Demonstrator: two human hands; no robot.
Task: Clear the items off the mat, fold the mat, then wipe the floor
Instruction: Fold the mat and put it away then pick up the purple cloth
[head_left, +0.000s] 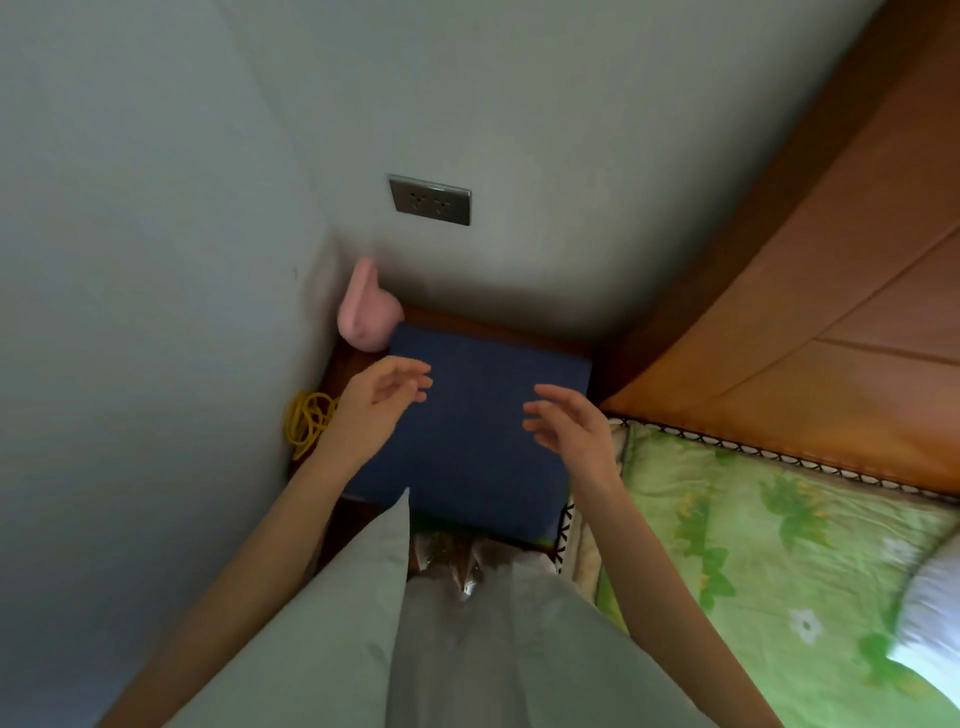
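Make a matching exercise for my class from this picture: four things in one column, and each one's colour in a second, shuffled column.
Things:
1. folded mat
2. soft item in the wall corner
3. coiled cord
4. bed cover

Colours:
A. yellow
B. green with flower print
C. dark blue
D. pink

Pairs: 1-C, 2-D, 3-A, 4-B
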